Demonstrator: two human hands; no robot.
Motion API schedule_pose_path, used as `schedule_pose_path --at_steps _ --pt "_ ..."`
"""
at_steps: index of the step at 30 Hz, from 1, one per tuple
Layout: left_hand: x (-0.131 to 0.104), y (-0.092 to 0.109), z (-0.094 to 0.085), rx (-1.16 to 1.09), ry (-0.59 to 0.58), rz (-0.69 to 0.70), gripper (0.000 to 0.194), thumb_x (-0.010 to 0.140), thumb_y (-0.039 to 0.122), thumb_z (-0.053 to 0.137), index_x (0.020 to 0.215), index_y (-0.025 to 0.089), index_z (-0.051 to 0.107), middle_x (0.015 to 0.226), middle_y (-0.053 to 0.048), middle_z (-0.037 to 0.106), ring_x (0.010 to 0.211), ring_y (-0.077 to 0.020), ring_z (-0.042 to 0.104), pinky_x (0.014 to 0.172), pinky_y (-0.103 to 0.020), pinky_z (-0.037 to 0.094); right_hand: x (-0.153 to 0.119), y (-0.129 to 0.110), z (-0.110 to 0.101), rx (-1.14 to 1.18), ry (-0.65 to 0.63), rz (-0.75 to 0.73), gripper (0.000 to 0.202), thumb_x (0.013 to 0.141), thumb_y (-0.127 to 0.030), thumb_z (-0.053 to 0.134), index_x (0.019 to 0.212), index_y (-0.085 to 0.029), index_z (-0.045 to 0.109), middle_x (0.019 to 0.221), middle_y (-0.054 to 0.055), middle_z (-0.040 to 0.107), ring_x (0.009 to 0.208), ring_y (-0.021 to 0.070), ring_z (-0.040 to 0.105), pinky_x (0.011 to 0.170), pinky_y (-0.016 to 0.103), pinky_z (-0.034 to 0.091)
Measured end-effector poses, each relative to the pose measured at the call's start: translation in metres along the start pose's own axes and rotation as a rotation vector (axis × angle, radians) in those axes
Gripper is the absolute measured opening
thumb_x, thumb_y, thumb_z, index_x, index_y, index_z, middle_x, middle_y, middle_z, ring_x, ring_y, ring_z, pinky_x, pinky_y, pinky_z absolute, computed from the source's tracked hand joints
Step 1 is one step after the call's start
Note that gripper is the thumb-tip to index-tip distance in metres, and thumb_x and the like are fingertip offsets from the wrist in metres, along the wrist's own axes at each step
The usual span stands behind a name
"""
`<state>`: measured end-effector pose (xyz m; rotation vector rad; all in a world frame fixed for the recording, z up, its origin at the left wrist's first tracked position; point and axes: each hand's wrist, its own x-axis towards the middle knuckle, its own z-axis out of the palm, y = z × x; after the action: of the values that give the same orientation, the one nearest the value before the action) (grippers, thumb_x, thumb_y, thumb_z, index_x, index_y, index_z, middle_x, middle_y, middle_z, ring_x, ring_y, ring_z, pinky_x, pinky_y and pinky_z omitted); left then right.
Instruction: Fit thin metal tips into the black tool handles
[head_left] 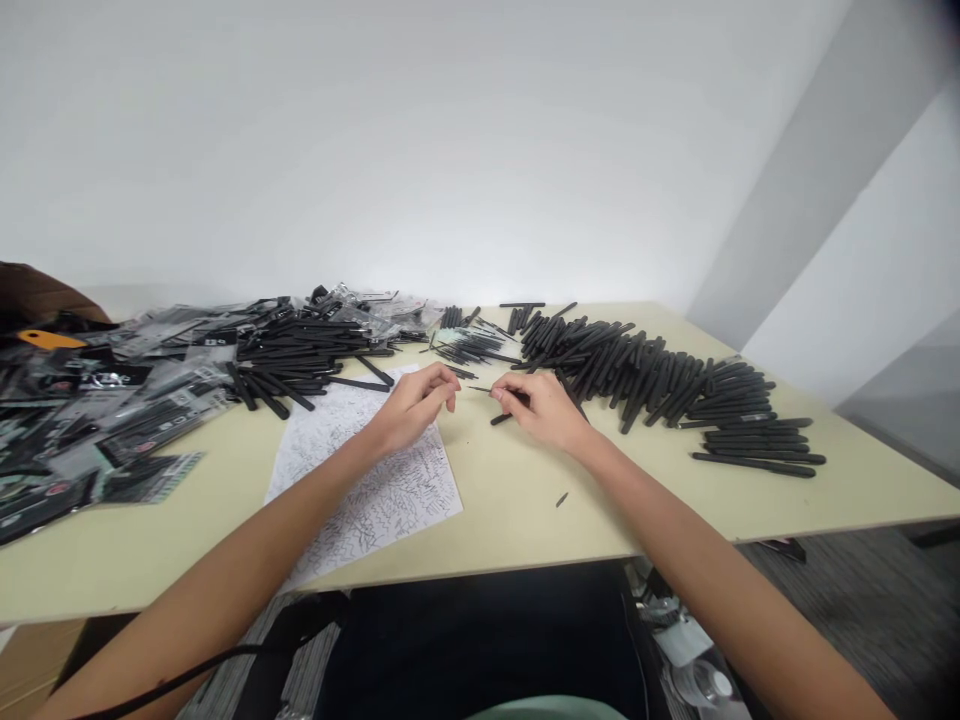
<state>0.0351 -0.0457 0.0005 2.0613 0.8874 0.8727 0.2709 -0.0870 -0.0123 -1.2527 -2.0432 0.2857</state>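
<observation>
My right hand (538, 405) pinches a black pen at the middle of the table, and a thin dark tip (480, 389) points out of it to the left. Just left of that tip is my left hand (417, 402), its fingers curled close together over the edge of a scribbled paper (375, 490); whether anything is between them is too small to tell. Behind both hands lie many thin dark refills (474, 345). A large heap of black pens (637, 370) spreads to the right of my right hand.
More black pens (300, 350) lie behind the paper. Plastic packets (157, 400) cover the left side, with an orange item (51, 340) among them. One small dark piece (562, 499) is near the front edge. A plastic bottle (705, 683) stands below the table.
</observation>
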Motion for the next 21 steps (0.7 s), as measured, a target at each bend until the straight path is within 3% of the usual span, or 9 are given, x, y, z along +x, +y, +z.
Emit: schedule_pose_path --at_steps 4,10,21 --pt "0.0015 -0.0010 -0.0006 0.005 0.017 0.037 0.024 0.095 0.039 0.058 0.093 0.016 0.058 0.078 -0.003 0.063 0.061 -0.0103 0.053 0.056 -0.022 0.043 0.0001 0.0008 0.0005 -0.015 0.012 0.018 0.022 0.097 -0.031 0.052 0.093 -0.022 0.072 0.069 0.000 0.066 0.059 0.0131 0.048 0.063 0.025 0.035" --pt "0.0023 -0.0078 0.0022 -0.007 0.022 0.061 0.032 0.091 0.046 0.066 0.101 0.017 0.061 0.088 -0.008 0.067 0.080 -0.0167 0.064 0.061 -0.023 0.052 -0.0003 0.0010 0.0001 -0.011 0.012 0.001 0.023 0.097 -0.030 0.051 0.093 -0.021 0.072 0.067 0.000 0.064 0.058 0.0133 0.048 0.063 0.026 0.035" --pt "0.0010 -0.0007 0.0052 0.024 -0.016 0.055 0.030 0.087 0.046 0.070 0.093 0.017 0.068 0.087 -0.006 0.068 0.074 -0.0155 0.063 0.062 -0.024 0.054 -0.0010 -0.0018 0.0005 -0.005 -0.056 -0.017 0.024 0.098 -0.032 0.054 0.093 -0.021 0.075 0.068 -0.001 0.065 0.058 0.0120 0.047 0.061 0.026 0.032"
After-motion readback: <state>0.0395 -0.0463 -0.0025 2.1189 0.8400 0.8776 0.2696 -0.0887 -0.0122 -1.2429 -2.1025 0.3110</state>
